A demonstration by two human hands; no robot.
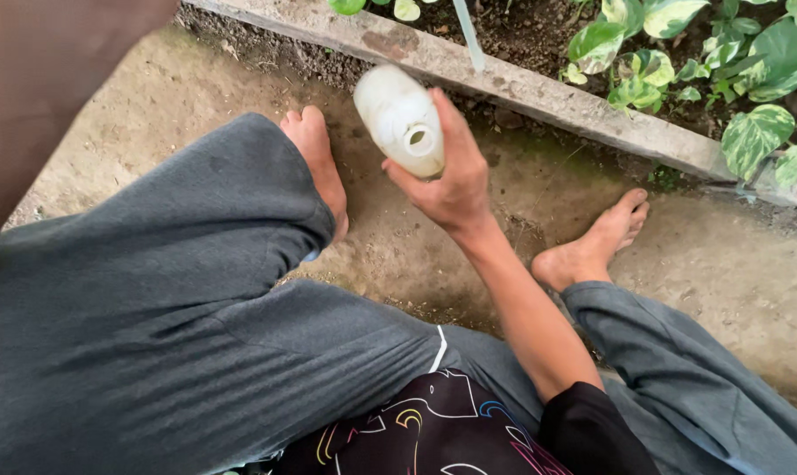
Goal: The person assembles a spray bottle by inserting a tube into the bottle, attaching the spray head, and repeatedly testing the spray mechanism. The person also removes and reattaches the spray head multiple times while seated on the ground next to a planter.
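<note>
Our right hand [451, 180] wraps a whitish plastic bottle [400, 120], mouth toward us, just before the concrete curb [539, 92]; left hand possibly blurred, grip indiscernible.

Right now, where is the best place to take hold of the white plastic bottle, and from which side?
Grip the white plastic bottle around its wide body, from the right side, as the right hand already does. The body is round and thick enough for the fingers to wrap. Its open mouth faces the camera, so avoid that end.
</note>
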